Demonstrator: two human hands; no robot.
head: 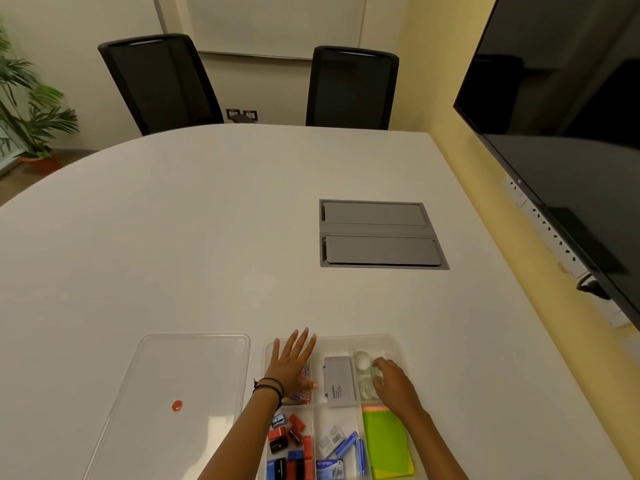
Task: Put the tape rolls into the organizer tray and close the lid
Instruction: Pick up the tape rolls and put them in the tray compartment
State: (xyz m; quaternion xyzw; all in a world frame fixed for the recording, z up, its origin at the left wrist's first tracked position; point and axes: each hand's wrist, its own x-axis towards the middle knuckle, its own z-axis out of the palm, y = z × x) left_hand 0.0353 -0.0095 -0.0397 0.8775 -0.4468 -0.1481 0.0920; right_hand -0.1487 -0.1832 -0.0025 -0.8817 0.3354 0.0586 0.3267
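Note:
A clear plastic organizer tray (393, 341) sits at the table's near edge. Several clear tape rolls (363, 362) lie in its far right compartment. My right hand (394, 384) rests over that compartment, fingers curled on the tape rolls; whether it grips one is unclear. My left hand (289, 363) lies flat and spread over the far left compartment, above coloured paper clips (304, 396). The clear lid (194, 375) lies flat on the table to the left of the tray, apart from it, with an orange dot (177, 406) on it.
The tray also holds a grey Camlin box (339, 381), red, blue and black sharpeners (289, 441), staple boxes (341, 448) and green sticky notes (388, 441). A grey cable hatch (379, 233) sits in the white table. Two black chairs (351, 86) stand beyond; a screen (568, 116) hangs right.

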